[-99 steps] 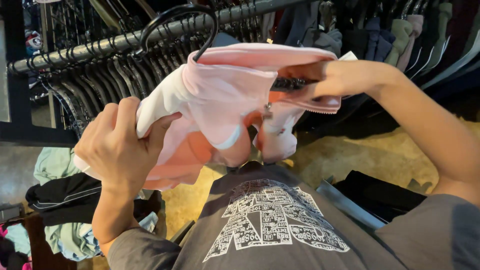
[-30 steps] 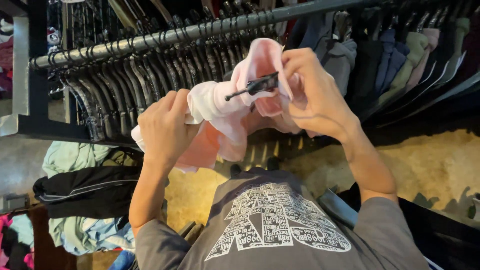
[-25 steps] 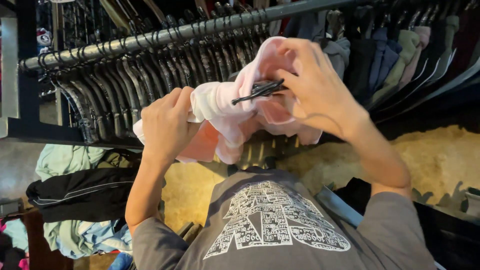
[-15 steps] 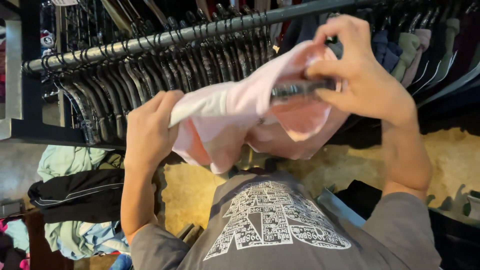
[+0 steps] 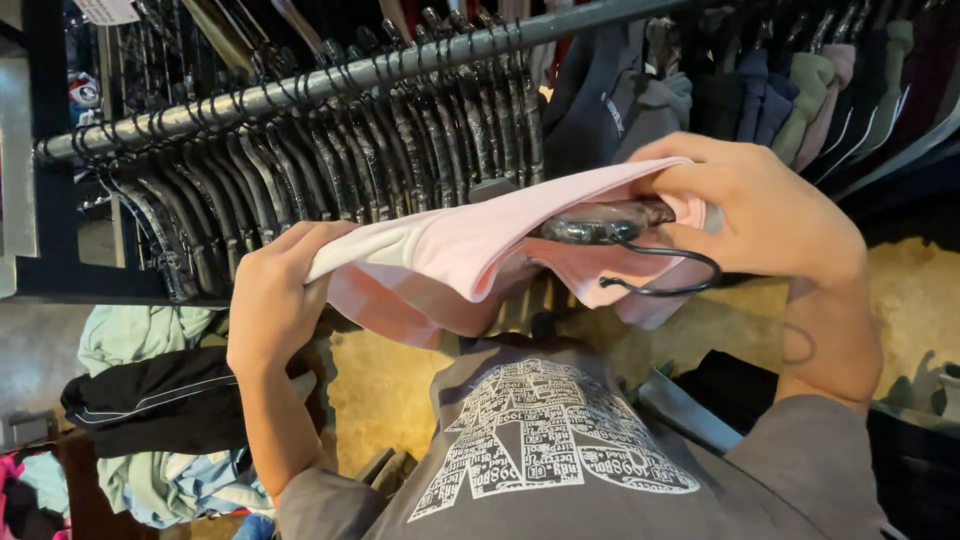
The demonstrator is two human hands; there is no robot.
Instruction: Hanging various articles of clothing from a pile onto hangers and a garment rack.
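Head view: two hands stretch one soft pink garment (image 5: 470,250) between them, below a metal rail (image 5: 330,80). The left hand (image 5: 275,300) is clenched on its edge; the right hand (image 5: 760,215) grips cloth together with one glossy black hanger (image 5: 600,225). Many empty black hangers (image 5: 330,170) crowd the rail.

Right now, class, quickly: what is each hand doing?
Left hand: closed on one end of the pink garment.
Right hand: closed on the garment's other end and the black hanger.
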